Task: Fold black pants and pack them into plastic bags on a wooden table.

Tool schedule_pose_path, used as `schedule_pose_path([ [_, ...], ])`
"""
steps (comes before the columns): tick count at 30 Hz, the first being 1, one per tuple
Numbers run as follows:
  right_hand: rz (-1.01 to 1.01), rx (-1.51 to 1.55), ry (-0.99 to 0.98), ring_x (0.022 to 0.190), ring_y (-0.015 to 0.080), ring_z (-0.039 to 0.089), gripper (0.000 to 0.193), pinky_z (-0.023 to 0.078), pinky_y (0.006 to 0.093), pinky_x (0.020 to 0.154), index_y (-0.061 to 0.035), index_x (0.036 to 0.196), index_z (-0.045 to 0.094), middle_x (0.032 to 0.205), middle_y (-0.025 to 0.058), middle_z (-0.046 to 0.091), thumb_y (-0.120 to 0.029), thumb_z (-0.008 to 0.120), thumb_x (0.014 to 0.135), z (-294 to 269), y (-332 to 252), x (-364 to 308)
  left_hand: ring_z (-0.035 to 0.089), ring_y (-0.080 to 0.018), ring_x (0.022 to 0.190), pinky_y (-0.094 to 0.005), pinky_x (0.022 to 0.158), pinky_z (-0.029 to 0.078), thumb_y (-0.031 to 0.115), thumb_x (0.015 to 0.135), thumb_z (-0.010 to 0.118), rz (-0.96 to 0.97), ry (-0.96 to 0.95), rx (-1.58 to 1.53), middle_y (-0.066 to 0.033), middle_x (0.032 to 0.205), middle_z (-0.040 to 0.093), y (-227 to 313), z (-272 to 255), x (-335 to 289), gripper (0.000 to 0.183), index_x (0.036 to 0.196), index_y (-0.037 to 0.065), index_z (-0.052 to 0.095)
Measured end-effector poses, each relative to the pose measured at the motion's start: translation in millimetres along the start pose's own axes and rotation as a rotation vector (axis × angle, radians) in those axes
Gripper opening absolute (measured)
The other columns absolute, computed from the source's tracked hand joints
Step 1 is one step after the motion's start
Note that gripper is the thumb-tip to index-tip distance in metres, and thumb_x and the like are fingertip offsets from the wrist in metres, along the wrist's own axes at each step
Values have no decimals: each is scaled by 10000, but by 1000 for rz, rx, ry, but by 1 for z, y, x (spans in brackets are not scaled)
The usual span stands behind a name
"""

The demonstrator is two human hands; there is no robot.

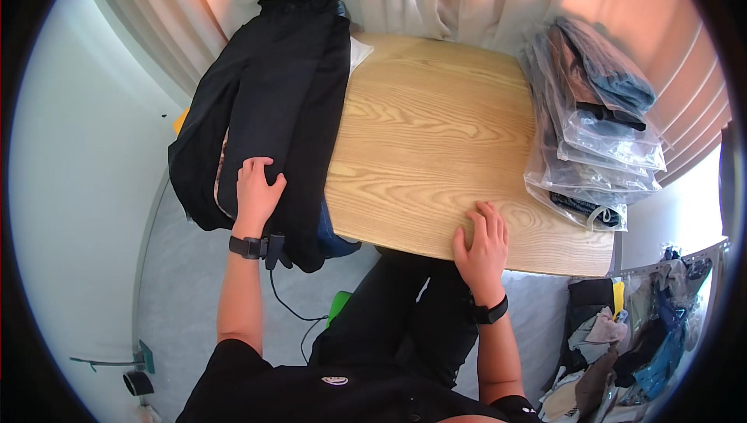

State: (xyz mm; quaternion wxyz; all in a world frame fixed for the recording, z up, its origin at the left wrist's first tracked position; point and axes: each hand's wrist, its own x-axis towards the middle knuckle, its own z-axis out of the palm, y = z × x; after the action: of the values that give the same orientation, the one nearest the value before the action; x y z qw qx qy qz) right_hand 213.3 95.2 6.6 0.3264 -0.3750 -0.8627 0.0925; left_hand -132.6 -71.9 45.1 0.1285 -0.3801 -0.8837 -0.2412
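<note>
A pair of black trousers lies lengthwise on top of a pile of dark clothes at the table's left side, its legs hanging past the near edge. My left hand rests on the trousers, fingers slightly bent and thumb apart, with nothing visibly gripped. At the near edge of the wooden table, my right hand lies with its fingers on the tabletop and thumb spread, holding nothing. Beneath the black trousers, a bit of blue denim shows near the table's front left corner.
Several clear zip bags of folded clothes are stacked at the table's right side. Curtains hang behind the table. A bin of loose garments stands at the lower right. A cable runs down from my left wrist.
</note>
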Motion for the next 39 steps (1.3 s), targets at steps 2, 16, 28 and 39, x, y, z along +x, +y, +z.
schedule_pose_path([
  [2, 5, -2, 7, 1194, 322, 460, 272, 333, 460, 1017, -37, 1023, 567, 1202, 131, 523, -136, 616, 774, 2, 0, 0, 492, -351, 1050, -412, 894, 429, 121, 741, 653, 2, -75, 23, -136, 1109, 509, -1, 4, 7, 336, 1056, 62, 549],
  [16, -252, 808, -388, 906, 301, 613, 247, 486, 354, 800, -7, 1011, 600, 972, 130, 630, -26, 630, 767, -89, -66, 98, 542, -150, 622, -286, 602, 456, 289, 735, 768, 185, -687, -144, -38, 687, 576, 37, 70, 170, 346, 894, 38, 591],
  [28, -871, 665, -380, 788, 183, 658, 93, 503, 294, 710, -99, 871, 684, 917, 54, 696, -91, 603, 824, -117, -138, 186, 606, -161, 968, -299, 773, 523, 242, 930, 529, -143, -847, -1641, -84, 1091, 601, -10, 104, 222, 322, 1199, 67, 499],
  [39, -725, 638, -156, 730, 122, 644, 39, 497, 268, 658, -147, 765, 670, 835, -29, 684, -111, 658, 775, -100, -135, 183, 599, -168, 976, -320, 842, 511, 165, 930, 532, -234, -757, -1636, -76, 1052, 606, -6, 112, 222, 262, 1169, 59, 513],
])
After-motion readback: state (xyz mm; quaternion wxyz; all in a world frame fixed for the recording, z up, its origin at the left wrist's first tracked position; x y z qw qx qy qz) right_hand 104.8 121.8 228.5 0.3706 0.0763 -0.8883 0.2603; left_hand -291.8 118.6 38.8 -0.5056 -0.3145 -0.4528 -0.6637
